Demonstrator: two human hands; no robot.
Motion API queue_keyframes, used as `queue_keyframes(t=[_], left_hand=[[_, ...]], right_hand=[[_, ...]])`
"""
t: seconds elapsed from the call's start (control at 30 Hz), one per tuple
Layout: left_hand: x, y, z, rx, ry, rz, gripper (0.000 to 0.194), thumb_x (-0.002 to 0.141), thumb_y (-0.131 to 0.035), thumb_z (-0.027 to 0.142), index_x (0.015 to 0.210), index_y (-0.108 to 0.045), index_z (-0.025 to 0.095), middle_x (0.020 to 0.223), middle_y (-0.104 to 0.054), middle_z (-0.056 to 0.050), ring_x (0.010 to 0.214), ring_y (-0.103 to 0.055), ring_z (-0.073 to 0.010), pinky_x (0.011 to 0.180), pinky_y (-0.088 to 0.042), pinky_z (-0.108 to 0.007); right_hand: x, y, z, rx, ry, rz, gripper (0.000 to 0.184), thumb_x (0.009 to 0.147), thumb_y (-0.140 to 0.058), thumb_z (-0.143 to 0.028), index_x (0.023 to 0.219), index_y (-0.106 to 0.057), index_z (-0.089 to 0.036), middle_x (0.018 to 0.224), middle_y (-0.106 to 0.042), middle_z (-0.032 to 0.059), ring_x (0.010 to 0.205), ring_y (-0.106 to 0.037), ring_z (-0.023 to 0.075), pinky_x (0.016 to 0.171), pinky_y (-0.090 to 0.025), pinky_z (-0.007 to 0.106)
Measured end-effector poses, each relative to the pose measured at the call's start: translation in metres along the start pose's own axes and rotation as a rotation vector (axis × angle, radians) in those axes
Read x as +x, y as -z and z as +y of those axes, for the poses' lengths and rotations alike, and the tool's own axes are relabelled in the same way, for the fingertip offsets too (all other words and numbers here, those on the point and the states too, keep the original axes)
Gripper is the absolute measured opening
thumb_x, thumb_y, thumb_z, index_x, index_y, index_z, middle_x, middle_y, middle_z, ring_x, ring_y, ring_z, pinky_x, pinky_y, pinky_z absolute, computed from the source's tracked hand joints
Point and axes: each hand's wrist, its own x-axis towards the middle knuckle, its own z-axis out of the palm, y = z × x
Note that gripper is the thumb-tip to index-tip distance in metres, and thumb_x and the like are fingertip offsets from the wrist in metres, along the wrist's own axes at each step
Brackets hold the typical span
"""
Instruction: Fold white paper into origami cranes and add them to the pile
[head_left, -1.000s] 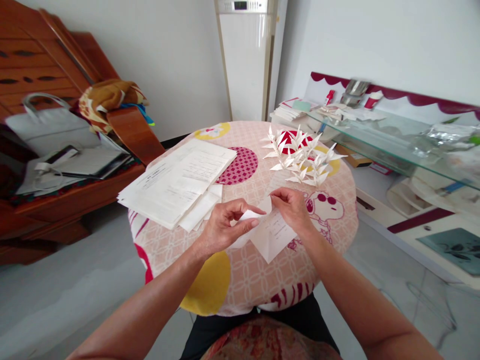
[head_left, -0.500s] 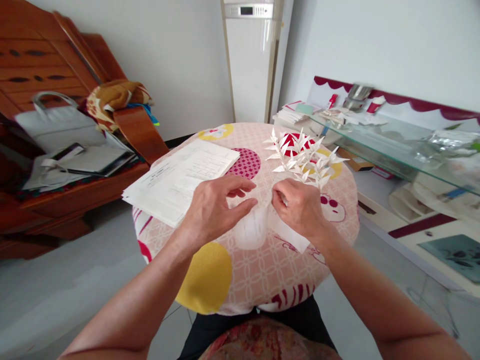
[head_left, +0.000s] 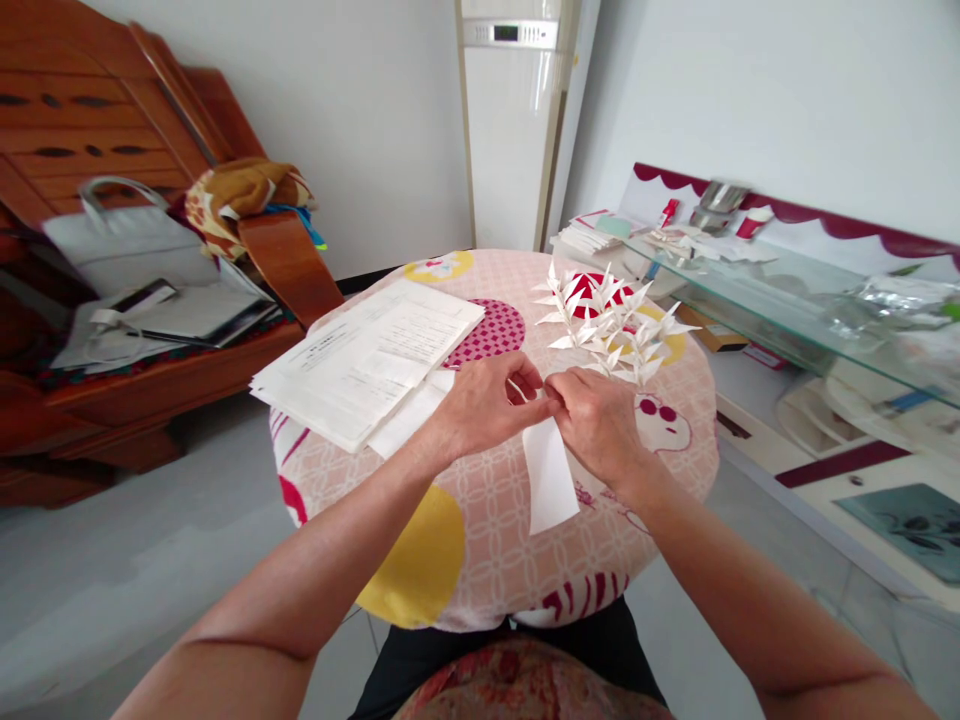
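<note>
A white paper strip (head_left: pixel 551 480) hangs down from between my two hands over the round table. My right hand (head_left: pixel 596 415) is closed on its upper end. Fingers curled, my left hand (head_left: pixel 491 400) pinches at the same end, with thumb tip against the paper and touching the right fingers. The pinched edge is mostly hidden by the fingers. Another white paper piece (head_left: pixel 411 412) lies beside my left wrist, partly covered by it. Behind my right hand stand several pointed folded-paper shapes (head_left: pixel 607 325), clustered together.
A stack of printed sheets (head_left: pixel 360 365) covers the table's left side. A patterned cloth (head_left: pixel 495 570) drapes the tabletop. A wooden bench (head_left: pixel 150 390) with a grey bag (head_left: pixel 112 240) stands at left. A glass-topped cabinet (head_left: pixel 795 290) holding clutter runs along the right.
My left hand has moved right to meet the right hand and closed at the strip. The blurred paper between the hands is gone from there; a piece now lies by the left wrist.
</note>
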Motion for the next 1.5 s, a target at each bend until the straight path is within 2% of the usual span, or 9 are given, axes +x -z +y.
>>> queue_keyframes(t=[0.1, 0.27, 0.53, 0.73, 0.9, 1.03, 1.17, 1.33, 1.5], left_hand=[[0.009, -0.005, -0.015, -0.114, 0.012, 0.0, 0.036, 0.072, -0.08, 0.044, 0.086, -0.064, 0.015, 0.083, -0.074, -0.006, 0.068, -0.069, -0.0143, 0.056, -0.051, -0.022], [0.024, -0.011, -0.037, -0.279, 0.041, -0.08, 0.038, 0.074, -0.079, 0.045, 0.091, -0.064, 0.014, 0.089, -0.075, -0.009, 0.078, -0.072, -0.0177, 0.065, -0.057, -0.027], [0.039, -0.006, -0.035, -0.386, -0.068, -0.066, 0.051, 0.072, -0.081, 0.039, 0.11, -0.062, 0.012, 0.11, -0.073, -0.014, 0.098, -0.071, -0.0199, 0.091, -0.059, -0.035], [0.036, -0.002, -0.023, -0.067, -0.147, 0.132, 0.037, 0.079, -0.073, 0.03, 0.11, -0.067, 0.013, 0.109, -0.073, -0.012, 0.092, -0.071, -0.0187, 0.085, -0.059, -0.033], [0.029, -0.003, -0.018, -0.109, -0.154, 0.048, 0.032, 0.09, -0.061, 0.037, 0.109, -0.07, 0.013, 0.104, -0.076, -0.01, 0.089, -0.073, -0.0178, 0.079, -0.06, -0.029], [0.028, -0.006, -0.017, -0.135, -0.142, 0.036, 0.039, 0.083, -0.069, 0.043, 0.108, -0.07, 0.013, 0.103, -0.076, -0.011, 0.09, -0.073, -0.0199, 0.083, -0.06, -0.033], [0.026, -0.008, -0.011, -0.024, -0.135, 0.061, 0.039, 0.074, -0.074, 0.032, 0.108, -0.069, 0.013, 0.102, -0.076, -0.011, 0.088, -0.071, -0.0206, 0.081, -0.06, -0.035], [0.026, -0.009, -0.003, 0.09, -0.101, 0.089, 0.031, 0.071, -0.063, 0.016, 0.1, -0.07, 0.013, 0.096, -0.076, -0.01, 0.083, -0.071, -0.0202, 0.077, -0.059, -0.034], [0.026, -0.005, -0.002, 0.194, -0.091, 0.175, 0.018, 0.073, -0.058, 0.016, 0.086, -0.07, 0.015, 0.081, -0.076, -0.006, 0.073, -0.07, -0.018, 0.068, -0.055, -0.03]], right_hand=[[0.005, -0.007, 0.004, 0.055, -0.038, -0.021, 0.015, 0.086, -0.054, -0.013, 0.08, -0.068, -0.016, 0.079, -0.07, 0.0078, 0.069, -0.056, 0.0175, 0.06, -0.031, 0.029], [0.015, -0.018, 0.008, 0.095, -0.106, -0.026, 0.015, 0.084, -0.055, -0.012, 0.08, -0.069, -0.016, 0.078, -0.069, 0.0081, 0.067, -0.054, 0.0174, 0.059, -0.03, 0.03], [0.047, -0.019, 0.021, 0.44, -0.233, -0.025, 0.024, 0.083, -0.056, -0.016, 0.061, -0.064, -0.017, 0.054, -0.052, -0.0008, 0.054, -0.043, 0.0121, 0.055, -0.028, 0.028], [0.057, -0.015, 0.029, 0.515, -0.274, 0.111, 0.025, 0.077, -0.055, -0.016, 0.053, -0.061, -0.017, 0.049, -0.049, -0.0029, 0.052, -0.042, 0.0103, 0.053, -0.029, 0.027], [0.053, -0.012, 0.028, 0.577, -0.351, 0.084, 0.021, 0.076, -0.058, -0.018, 0.057, -0.065, -0.017, 0.052, -0.056, -0.0017, 0.053, -0.048, 0.0113, 0.053, -0.032, 0.026], [0.05, -0.009, 0.025, 0.536, -0.31, 0.055, 0.019, 0.076, -0.058, -0.015, 0.059, -0.066, -0.017, 0.054, -0.058, -0.001, 0.055, -0.05, 0.0119, 0.053, -0.033, 0.026], [0.049, -0.006, 0.022, 0.486, -0.282, 0.043, 0.02, 0.079, -0.058, -0.014, 0.061, -0.067, -0.017, 0.056, -0.06, 0.0, 0.055, -0.05, 0.0121, 0.054, -0.033, 0.026], [0.047, -0.001, 0.018, 0.432, -0.24, 0.027, 0.021, 0.082, -0.06, -0.015, 0.063, -0.069, -0.017, 0.058, -0.062, 0.0015, 0.055, -0.052, 0.0126, 0.057, -0.034, 0.028], [0.044, 0.005, 0.011, 0.363, -0.149, 0.02, 0.021, 0.082, -0.056, -0.01, 0.065, -0.067, -0.018, 0.059, -0.062, 0.0013, 0.056, -0.05, 0.0127, 0.059, -0.033, 0.028]])
